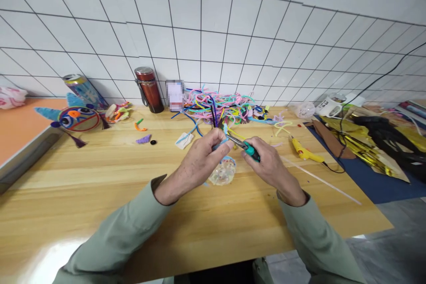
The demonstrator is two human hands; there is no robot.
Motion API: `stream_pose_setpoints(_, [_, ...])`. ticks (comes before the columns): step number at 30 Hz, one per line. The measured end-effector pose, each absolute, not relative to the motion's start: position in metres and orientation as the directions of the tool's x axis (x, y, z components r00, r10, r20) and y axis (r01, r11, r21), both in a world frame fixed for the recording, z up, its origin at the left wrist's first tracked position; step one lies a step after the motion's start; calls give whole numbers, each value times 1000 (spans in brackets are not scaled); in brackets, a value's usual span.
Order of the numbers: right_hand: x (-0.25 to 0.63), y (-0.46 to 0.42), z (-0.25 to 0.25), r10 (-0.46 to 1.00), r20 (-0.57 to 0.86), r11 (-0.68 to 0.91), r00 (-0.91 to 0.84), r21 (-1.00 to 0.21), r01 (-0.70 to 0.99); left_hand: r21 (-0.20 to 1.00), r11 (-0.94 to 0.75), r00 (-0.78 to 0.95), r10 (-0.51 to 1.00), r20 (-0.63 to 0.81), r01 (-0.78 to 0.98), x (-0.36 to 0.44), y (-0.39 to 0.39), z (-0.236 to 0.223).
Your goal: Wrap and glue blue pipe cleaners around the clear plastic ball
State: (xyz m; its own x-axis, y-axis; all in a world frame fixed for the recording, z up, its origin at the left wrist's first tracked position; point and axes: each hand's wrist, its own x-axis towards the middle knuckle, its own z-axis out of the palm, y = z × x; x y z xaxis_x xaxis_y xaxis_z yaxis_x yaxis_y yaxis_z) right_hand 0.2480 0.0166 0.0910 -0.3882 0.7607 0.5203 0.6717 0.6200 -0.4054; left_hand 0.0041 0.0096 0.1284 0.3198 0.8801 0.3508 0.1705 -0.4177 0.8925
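My left hand (199,157) is closed, thumb and fingers pinching a light blue pipe cleaner (225,128) whose tip sticks up above them. Pliers with green and black handles (251,151) are gripped in my right hand (266,162). Their metal jaws reach left to the fingers of my left hand, beside the blue pipe cleaner. Whether the jaws are closed on it I cannot tell. Below both hands a clear round dish (222,175) with small bits on it lies on the table.
A tangled heap of coloured pipe cleaners (226,104) lies by the tiled wall. Leftward stand a red-brown flask (150,91), a can (83,91) and a colourful owl-like craft piece (80,118). A yellow glue gun (306,151) and a thin clear stick (328,183) lie to the right.
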Motion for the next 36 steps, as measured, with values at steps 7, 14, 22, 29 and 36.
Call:
stream_pose_setpoints(7, [237, 10, 84, 671, 662, 650, -333, -309, 694, 854, -489, 194, 868, 457, 178, 12, 5, 123])
stream_pose_setpoints(14, [245, 9, 93, 675, 658, 646, -333, -310, 697, 856, -451, 246, 886, 394, 253, 12, 1, 128])
stream_pose_setpoints(22, [254, 12, 96, 682, 618, 656, -391, -280, 701, 836, -473, 277, 873, 402, 277, 10, 0, 130])
stream_pose_setpoints(29, [254, 12, 94, 679, 604, 661, -418, -254, 706, 840, -466, 288, 875, 390, 278, 9, 0, 130])
stream_pose_setpoints(36, [256, 14, 93, 643, 643, 662, -417, -192, 724, 828, -496, 306, 856, 416, 261, 10, 1, 131])
